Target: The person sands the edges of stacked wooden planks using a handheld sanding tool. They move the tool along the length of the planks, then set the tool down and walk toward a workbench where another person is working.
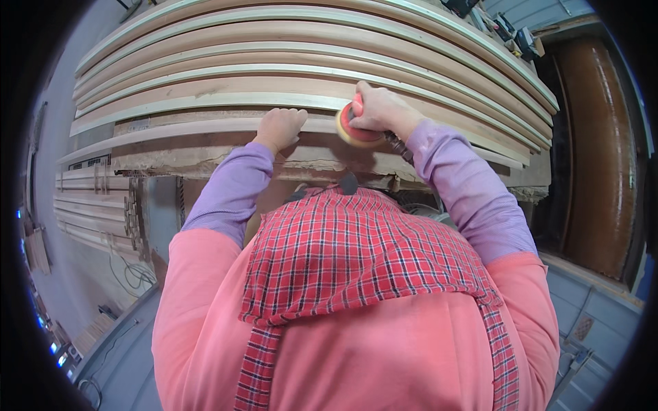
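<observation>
A narrow, pale wooden strip point(180, 132) lies along the near side of a worn workbench point(216, 155). Curled over it, my left hand point(280, 129) grips the strip left of centre. My right hand point(383, 109) holds a red handheld sander point(366, 134) with a yellowish round pad. The sander sits over the strip, just right of my left hand, and a dark hose point(398, 146) runs from it beneath my right forearm. The pad's underside is hidden, so its contact with the wood cannot be confirmed.
Several long wooden mouldings point(308, 33) lie side by side beyond the strip. A stack of wooden lengths point(92, 203) stands lower left, with a loose cable point(136, 275) below it. A large brown panel point(599, 154) stands at the right. My checked apron point(360, 246) is close to the bench edge.
</observation>
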Motion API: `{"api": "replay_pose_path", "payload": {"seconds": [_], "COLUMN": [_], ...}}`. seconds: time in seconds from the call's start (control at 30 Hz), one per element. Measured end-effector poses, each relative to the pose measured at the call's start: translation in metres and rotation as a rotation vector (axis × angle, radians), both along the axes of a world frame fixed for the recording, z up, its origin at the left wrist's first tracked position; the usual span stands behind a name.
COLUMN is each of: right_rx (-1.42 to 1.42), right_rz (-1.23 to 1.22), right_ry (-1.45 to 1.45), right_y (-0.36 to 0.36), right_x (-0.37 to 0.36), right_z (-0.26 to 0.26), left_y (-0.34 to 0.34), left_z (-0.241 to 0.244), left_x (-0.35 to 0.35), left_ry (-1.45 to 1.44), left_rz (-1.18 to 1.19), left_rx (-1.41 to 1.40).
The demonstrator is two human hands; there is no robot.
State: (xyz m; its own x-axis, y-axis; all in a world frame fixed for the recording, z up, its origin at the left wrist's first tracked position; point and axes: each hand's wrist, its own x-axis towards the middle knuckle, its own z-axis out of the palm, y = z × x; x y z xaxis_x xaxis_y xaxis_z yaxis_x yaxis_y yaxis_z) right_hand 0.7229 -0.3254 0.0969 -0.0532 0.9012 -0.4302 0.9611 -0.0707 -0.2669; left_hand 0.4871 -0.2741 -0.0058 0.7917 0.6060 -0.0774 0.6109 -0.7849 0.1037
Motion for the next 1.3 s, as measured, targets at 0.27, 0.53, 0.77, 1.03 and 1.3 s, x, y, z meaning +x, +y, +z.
{"api": "replay_pose_path", "payload": {"seconds": [0.27, 0.53, 0.77, 1.03, 1.3], "right_rx": [-0.038, 0.143, 0.062, 0.362, 0.347], "right_rz": [0.019, -0.253, -0.804, -0.473, -0.241], "right_ry": [0.033, 0.072, -0.221, -0.036, 0.242], "right_y": [-0.015, -0.058, -0.16, -0.076, -0.066], "right_x": [0.005, 0.086, 0.278, 0.124, -0.008], "right_z": [-0.006, -0.018, -0.016, -0.033, -0.01], "left_y": [-0.011, -0.009, -0.005, 0.012, 0.013], "left_z": [-0.026, -0.019, -0.001, 0.007, 0.004], "left_x": [-0.009, -0.009, -0.001, 0.008, 0.008], "left_ry": [-0.111, -0.065, 0.031, 0.112, 0.153], "left_rz": [-0.007, -0.024, -0.014, -0.01, 0.036], "left_rx": [0.135, 0.19, 0.034, -0.052, -0.068]}}
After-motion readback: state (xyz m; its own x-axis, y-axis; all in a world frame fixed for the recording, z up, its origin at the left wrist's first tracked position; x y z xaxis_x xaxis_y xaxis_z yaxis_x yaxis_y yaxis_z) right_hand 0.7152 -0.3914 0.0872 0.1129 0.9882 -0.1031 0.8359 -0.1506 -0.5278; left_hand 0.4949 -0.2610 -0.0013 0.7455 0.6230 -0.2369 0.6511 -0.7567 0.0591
